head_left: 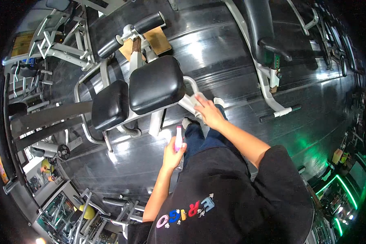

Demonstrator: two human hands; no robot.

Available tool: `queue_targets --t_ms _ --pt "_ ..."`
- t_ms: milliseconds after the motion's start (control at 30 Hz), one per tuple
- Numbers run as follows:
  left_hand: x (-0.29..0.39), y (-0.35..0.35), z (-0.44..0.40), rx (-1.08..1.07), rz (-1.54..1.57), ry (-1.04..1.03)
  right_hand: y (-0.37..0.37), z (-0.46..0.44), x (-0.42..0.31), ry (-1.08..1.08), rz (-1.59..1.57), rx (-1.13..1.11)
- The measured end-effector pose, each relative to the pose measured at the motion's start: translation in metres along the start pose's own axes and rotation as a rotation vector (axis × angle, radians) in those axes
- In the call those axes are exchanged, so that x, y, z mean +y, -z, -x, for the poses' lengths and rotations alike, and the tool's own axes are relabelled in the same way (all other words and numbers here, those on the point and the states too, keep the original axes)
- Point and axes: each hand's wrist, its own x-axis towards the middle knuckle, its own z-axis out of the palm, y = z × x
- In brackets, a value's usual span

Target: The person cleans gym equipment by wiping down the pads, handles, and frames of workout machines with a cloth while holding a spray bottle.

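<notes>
My left hand (174, 154) is closed around a small pink-and-white bottle (178, 138), held upright in front of my legs. My right hand (210, 113) presses a pale grey cloth (197, 100) on or close to the light-grey frame tube of a gym machine, beside the larger seat pad. That black padded seat (156, 85) lies just beyond both hands. A smaller black pad (110, 105) adjoins it on the left. Part of the cloth is hidden under my fingers.
Foam rollers (149, 22) and wooden plates (157, 40) are at the machine's far end. Another bench machine (268, 73) stands to the right, its foot bar (280, 113) low on the black floor (232, 162). More gym equipment (61, 44) stands on the left.
</notes>
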Motion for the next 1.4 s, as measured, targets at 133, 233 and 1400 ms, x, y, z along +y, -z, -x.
queue_targets --t_ms 133,233,1400 --pt "0.007 0.006 0.005 -0.009 -0.061 0.032 -0.002 0.003 0.006 0.115 -0.059 0.165" --pt "0.010 0.009 0.004 -0.021 -0.087 0.033 0.001 -0.044 0.009 0.038 -0.182 0.318" --pt "-0.018 0.026 0.027 -0.092 -0.178 0.034 -0.042 -0.079 0.059 -0.728 -1.576 -0.080"
